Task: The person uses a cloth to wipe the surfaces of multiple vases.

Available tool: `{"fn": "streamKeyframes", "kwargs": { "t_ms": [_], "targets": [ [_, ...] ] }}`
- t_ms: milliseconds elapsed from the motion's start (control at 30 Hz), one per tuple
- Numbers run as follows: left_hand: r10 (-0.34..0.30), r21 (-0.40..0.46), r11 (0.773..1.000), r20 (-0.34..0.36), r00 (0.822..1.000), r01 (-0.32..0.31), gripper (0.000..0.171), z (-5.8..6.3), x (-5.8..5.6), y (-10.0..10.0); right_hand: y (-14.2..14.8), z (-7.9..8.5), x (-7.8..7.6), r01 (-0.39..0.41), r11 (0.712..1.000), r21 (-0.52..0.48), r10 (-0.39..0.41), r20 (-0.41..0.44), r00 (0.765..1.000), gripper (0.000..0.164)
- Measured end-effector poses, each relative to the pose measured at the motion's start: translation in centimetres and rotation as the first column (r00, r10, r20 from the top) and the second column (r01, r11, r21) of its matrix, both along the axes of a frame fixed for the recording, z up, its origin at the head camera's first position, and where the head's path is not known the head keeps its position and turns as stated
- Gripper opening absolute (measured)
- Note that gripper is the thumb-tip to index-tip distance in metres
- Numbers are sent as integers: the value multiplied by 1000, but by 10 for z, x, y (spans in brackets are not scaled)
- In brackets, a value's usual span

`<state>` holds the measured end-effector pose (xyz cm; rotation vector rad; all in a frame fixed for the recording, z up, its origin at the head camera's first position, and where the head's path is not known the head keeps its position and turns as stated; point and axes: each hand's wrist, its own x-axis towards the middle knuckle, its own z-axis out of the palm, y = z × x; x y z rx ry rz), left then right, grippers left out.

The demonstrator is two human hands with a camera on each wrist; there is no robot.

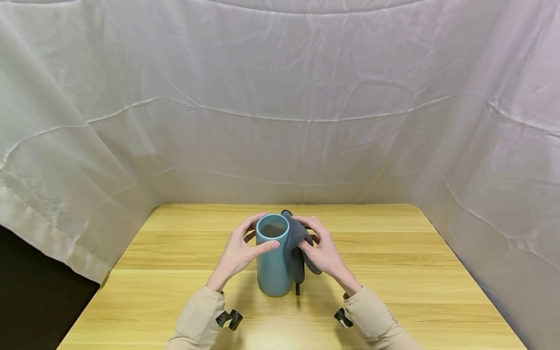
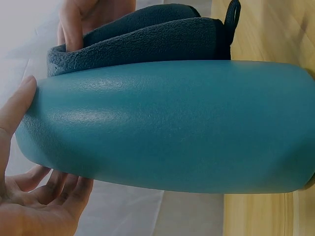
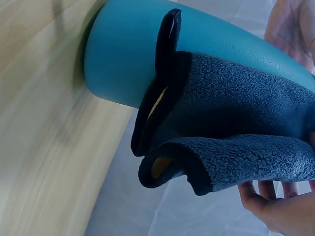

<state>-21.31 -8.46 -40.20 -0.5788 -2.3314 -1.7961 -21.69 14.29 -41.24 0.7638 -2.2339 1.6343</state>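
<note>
A tall teal-blue vase (image 1: 274, 270) with a round open mouth stands upright on the wooden table, in the middle of the head view. My left hand (image 1: 241, 248) grips it near the top from the left, thumb across the front just under the rim and fingers round the far side. My right hand (image 1: 321, 247) holds a dark grey fleecy cloth (image 1: 295, 250) against the vase's right side. In the right wrist view the folded cloth (image 3: 241, 93) hangs down with a black edging and a small hanging loop (image 3: 168, 37).
The light wooden table (image 1: 393, 272) spreads out around the vase. Pale fabric curtains (image 1: 280, 146) enclose its back and sides. A small black camera mount (image 1: 229, 319) sits at the left sleeve cuff, and another mount (image 1: 343, 318) at the right.
</note>
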Motion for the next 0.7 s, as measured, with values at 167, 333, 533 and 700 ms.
{"fn": "streamKeyframes", "kwargs": {
  "t_ms": [167, 333, 533, 700],
  "targets": [
    [0, -3, 1000, -1, 1000, 0, 67, 0, 0, 0, 1, 2, 1, 0, 1000, 13, 0, 12, 1000, 42],
    [0, -2, 1000, 3, 1000, 0, 67, 0, 1, 1, 2, 3, 1, -2, 1000, 27, 1, 32, 999, 41],
    [1, -4, 1000, 6, 1000, -1, 69, 0, 1, 0, 4, 0, 0, -8, 996, 88, 0, 84, 996, 43],
    [1, -3, 1000, 8, 1000, -1, 70, 0, 1, 0, 7, -6, -2, -20, 979, 203, -2, 110, 994, 46]
  ]
}}
